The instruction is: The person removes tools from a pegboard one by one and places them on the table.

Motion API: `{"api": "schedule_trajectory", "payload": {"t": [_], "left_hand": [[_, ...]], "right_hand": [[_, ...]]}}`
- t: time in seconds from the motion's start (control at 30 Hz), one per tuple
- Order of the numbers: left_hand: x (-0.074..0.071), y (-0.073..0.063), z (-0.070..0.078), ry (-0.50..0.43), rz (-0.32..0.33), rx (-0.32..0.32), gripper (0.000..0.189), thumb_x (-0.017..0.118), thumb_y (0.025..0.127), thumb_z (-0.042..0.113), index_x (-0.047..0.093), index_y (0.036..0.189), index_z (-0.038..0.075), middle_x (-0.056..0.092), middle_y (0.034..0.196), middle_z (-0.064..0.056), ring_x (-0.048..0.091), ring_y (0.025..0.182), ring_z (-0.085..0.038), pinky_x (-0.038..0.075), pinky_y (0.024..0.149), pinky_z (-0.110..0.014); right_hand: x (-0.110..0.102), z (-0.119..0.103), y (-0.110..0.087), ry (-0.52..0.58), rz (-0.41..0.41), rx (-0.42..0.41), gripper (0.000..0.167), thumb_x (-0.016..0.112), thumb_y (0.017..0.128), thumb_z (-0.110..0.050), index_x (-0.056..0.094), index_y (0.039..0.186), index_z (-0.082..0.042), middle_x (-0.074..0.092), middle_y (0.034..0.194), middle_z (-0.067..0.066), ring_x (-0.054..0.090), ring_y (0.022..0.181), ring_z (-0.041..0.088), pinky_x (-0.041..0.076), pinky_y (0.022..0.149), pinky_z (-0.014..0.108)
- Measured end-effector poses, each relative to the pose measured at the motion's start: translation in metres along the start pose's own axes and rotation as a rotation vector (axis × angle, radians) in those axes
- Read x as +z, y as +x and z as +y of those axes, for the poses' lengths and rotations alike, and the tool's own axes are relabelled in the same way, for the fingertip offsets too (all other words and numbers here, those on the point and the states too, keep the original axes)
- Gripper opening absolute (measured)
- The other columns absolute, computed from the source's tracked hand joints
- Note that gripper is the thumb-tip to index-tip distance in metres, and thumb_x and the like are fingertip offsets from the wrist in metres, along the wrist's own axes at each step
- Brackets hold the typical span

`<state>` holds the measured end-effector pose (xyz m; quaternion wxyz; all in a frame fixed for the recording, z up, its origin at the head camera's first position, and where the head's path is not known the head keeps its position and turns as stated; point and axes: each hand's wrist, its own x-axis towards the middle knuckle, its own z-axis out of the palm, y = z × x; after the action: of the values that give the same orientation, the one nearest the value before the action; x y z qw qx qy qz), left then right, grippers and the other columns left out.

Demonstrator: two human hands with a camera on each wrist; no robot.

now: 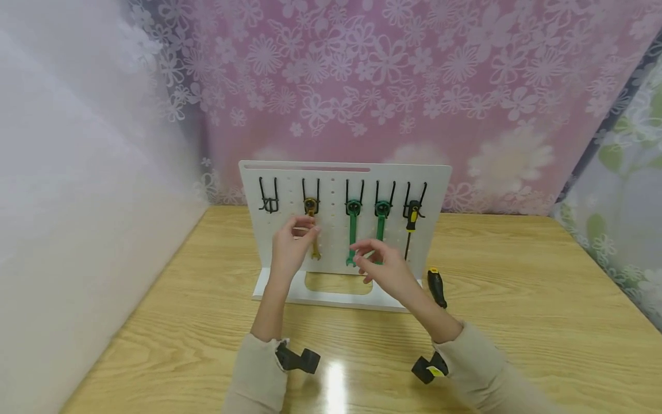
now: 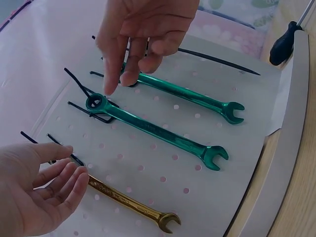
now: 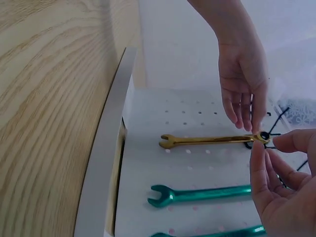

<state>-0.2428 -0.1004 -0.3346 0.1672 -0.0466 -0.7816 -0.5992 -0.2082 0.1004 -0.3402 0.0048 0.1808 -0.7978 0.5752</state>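
Pink floral curtain (image 1: 362,75) hangs behind your wood-grain counter (image 1: 181,322), where a white pegboard (image 1: 333,230) stands on its base. Your left hand (image 1: 292,244) is up at the gold wrench (image 2: 126,200), which hangs by its ring end on the board. Its fingers are loosely curved beside that ring end; you can't tell from these views whether they touch it. Your right hand (image 1: 385,267) hovers before the left green wrench (image 1: 353,230) and the right green wrench (image 1: 381,224), fingers spread and lightly bent. Further right hangs a black-and-yellow screwdriver (image 1: 412,217), and a second screwdriver (image 1: 437,287) shows its dark handle just beside the board's right end. Beige sleeves (image 1: 256,374) reach toward your wrists.
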Motion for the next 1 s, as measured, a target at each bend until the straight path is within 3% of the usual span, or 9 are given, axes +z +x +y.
{"api": "schedule_trajectory", "payload": {"t": [0.13, 0.27, 0.43, 0.7, 0.83, 1.0], "left_hand": [[0.001, 0.003, -0.005, -0.003, 0.076, -0.005, 0.019, 0.069, 0.082, 0.01, 0.064, 0.1, 0.003, 0.063, 0.093, -0.006, 0.058, 0.084, -0.021, 0.05, 0.07, -0.032], [0.002, 0.004, -0.01, -0.036, 0.118, -0.018, 0.019, 0.069, 0.082, 0.006, 0.063, 0.1, 0.002, 0.062, 0.097, -0.008, 0.06, 0.087, -0.022, 0.051, 0.073, -0.031], [0.004, 0.005, -0.016, -0.055, 0.097, -0.042, 0.022, 0.068, 0.083, 0.006, 0.061, 0.104, 0.002, 0.061, 0.103, -0.009, 0.059, 0.093, -0.022, 0.049, 0.079, -0.03], [0.009, 0.004, -0.017, -0.031, 0.067, 0.001, 0.026, 0.065, 0.085, 0.005, 0.059, 0.109, -0.002, 0.06, 0.104, -0.013, 0.058, 0.098, -0.026, 0.047, 0.084, -0.032], [0.009, 0.004, -0.016, -0.019, 0.066, -0.007, 0.022, 0.064, 0.087, 0.006, 0.06, 0.107, -0.002, 0.061, 0.1, -0.013, 0.058, 0.094, -0.026, 0.048, 0.082, -0.033], [0.008, 0.005, -0.013, -0.007, 0.041, -0.033, 0.02, 0.063, 0.088, 0.008, 0.061, 0.106, -0.001, 0.061, 0.097, -0.012, 0.06, 0.09, -0.026, 0.05, 0.076, -0.034]], "right_hand": [[0.018, 0.003, 0.013, -0.01, 0.004, 0.01, 0.026, 0.058, 0.09, -0.01, 0.058, 0.114, 0.0, 0.057, 0.097, 0.012, 0.058, 0.082, 0.033, 0.053, 0.061, 0.034], [0.034, 0.008, 0.024, -0.029, 0.02, 0.019, 0.029, 0.06, 0.088, -0.01, 0.057, 0.116, -0.002, 0.058, 0.105, 0.011, 0.058, 0.089, 0.027, 0.052, 0.068, 0.034], [0.05, 0.017, 0.036, -0.047, 0.032, 0.013, 0.029, 0.061, 0.088, -0.008, 0.058, 0.116, -0.003, 0.059, 0.112, 0.009, 0.057, 0.1, 0.025, 0.05, 0.076, 0.037], [0.068, 0.025, 0.047, -0.044, 0.038, 0.043, 0.036, 0.062, 0.087, -0.009, 0.055, 0.122, -0.004, 0.057, 0.116, 0.011, 0.055, 0.105, 0.029, 0.048, 0.082, 0.04], [0.072, 0.029, 0.048, -0.086, 0.037, 0.044, 0.036, 0.061, 0.087, -0.009, 0.054, 0.122, -0.004, 0.059, 0.111, 0.011, 0.057, 0.101, 0.028, 0.048, 0.082, 0.04], [0.075, 0.032, 0.047, -0.124, 0.029, 0.005, 0.025, 0.059, 0.087, -0.003, 0.058, 0.112, -0.001, 0.063, 0.096, 0.009, 0.06, 0.089, 0.026, 0.05, 0.075, 0.037]]}}
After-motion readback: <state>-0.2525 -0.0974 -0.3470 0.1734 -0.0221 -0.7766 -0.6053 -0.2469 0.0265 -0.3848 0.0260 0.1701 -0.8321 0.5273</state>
